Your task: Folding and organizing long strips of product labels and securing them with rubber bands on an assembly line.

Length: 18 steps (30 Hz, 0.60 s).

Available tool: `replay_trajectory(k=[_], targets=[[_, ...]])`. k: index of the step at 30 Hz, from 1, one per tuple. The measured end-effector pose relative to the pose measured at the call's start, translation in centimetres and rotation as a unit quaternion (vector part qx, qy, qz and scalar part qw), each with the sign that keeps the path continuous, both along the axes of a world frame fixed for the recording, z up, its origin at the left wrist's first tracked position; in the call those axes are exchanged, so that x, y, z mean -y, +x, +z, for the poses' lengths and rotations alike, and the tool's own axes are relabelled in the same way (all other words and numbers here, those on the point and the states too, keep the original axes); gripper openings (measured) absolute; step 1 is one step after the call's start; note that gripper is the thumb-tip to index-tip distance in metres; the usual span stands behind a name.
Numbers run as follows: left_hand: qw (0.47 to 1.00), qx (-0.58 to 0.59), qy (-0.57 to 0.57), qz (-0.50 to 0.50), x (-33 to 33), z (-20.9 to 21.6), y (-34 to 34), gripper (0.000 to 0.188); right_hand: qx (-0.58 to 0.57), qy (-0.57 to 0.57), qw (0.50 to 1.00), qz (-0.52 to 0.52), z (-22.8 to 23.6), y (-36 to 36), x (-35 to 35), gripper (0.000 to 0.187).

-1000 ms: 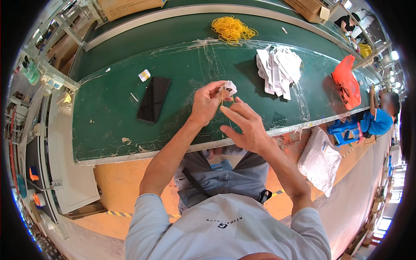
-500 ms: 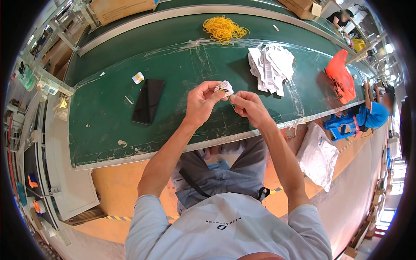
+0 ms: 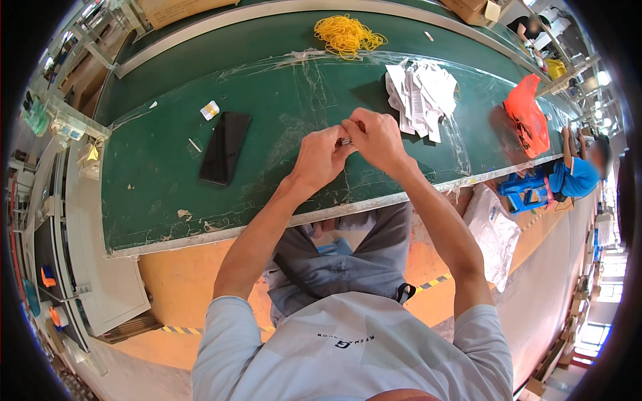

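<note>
Over the green table, my left hand [image 3: 321, 157] pinches a small folded paper bundle [image 3: 345, 141], of which only one end shows between the fingers. Pressed against it, my right hand [image 3: 376, 137] has its fingers curled over the far side of the same bundle. The yellow rubber band around the paper is hidden by my fingers now. Beyond my right hand lies a heap of white paper slips [image 3: 422, 99]. At the back of the table is a tangled pile of yellow rubber bands [image 3: 348, 37]. A small banded paper bundle [image 3: 210, 110] rests to the left.
A black phone [image 3: 225, 148] lies left of my hands on the green table [image 3: 154, 180]. An orange-red plastic bag [image 3: 526, 117] stands at the right. A white sack [image 3: 491, 230] and a blue stool [image 3: 525, 194] are beside the table; a person in blue [image 3: 576, 177] sits there.
My right hand has turned and moved up over the paper bundle, fingers curling in. The bundle and its yellow band, plainly seen before, are now mostly covered.
</note>
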State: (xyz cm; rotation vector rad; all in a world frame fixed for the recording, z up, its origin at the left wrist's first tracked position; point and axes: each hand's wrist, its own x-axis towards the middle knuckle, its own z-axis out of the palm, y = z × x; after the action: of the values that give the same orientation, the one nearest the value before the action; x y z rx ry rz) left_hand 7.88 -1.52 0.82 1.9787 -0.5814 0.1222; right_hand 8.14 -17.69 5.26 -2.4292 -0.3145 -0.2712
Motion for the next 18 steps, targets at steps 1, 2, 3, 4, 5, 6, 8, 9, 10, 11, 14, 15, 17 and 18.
replay_trajectory(k=[1,2,3,4,5,6,8,9,10,11,14,15,17,18], targets=[[1.000,0.001,0.020,0.018,-0.2,-0.3,0.3,0.021,-0.002,0.001,1.000,0.005,0.7,-0.6,-1.0,0.021],[0.999,0.001,0.039,0.034,-0.4,-0.5,0.4,0.021,0.016,-0.032,0.999,0.019,1.3,-1.2,-1.8,0.021],[0.999,-0.002,0.040,0.037,-0.7,-0.7,0.4,0.021,0.034,-0.066,0.997,0.035,1.8,-1.9,-2.4,0.022],[0.999,-0.010,-0.035,0.035,-1.1,-0.8,0.6,0.020,0.046,-0.088,0.993,0.056,2.4,-2.8,-2.5,0.024],[0.993,-0.017,-0.111,0.034,-1.3,-0.7,0.9,0.019,0.047,-0.090,0.993,0.058,2.3,-3.4,-2.3,0.024],[0.993,-0.015,-0.112,0.037,-1.4,-0.7,1.0,0.019,0.029,-0.037,0.998,0.051,2.0,-4.0,-1.9,0.023],[0.947,-0.206,-0.246,0.016,-1.4,-0.5,1.3,0.020,0.035,0.045,0.997,0.049,0.5,-4.6,-0.9,0.028],[0.947,-0.204,-0.247,0.021,-1.6,-0.4,1.5,0.020,0.036,0.045,0.997,0.054,-0.5,-4.6,-0.5,0.028],[0.926,-0.229,-0.298,0.016,-1.7,-0.3,1.7,0.021,0.001,0.118,0.993,0.029,-0.9,-4.8,-0.4,0.026],[0.903,-0.253,-0.348,0.010,-1.8,-0.1,1.8,0.022,-0.033,0.190,0.981,0.003,-1.3,-5.0,-0.4,0.025],[0.892,-0.283,-0.352,0.020,-1.9,0.1,1.5,0.022,-0.155,0.438,0.885,-0.009,-2.1,-5.8,-0.5,0.020],[0.893,-0.282,-0.351,0.018,-1.7,-0.1,1.4,0.022,-0.153,0.439,0.885,-0.009,-2.2,-6.2,-0.7,0.020],[0.899,-0.252,-0.358,0.017,-1.3,-0.3,1.0,0.022,-0.139,0.562,0.815,0.018,-1.6,-6.9,-1.7,0.014],[0.899,-0.251,-0.358,0.016,-1.4,-0.3,0.9,0.022,-0.138,0.562,0.815,0.019,-1.9,-6.9,-1.5,0.014]])
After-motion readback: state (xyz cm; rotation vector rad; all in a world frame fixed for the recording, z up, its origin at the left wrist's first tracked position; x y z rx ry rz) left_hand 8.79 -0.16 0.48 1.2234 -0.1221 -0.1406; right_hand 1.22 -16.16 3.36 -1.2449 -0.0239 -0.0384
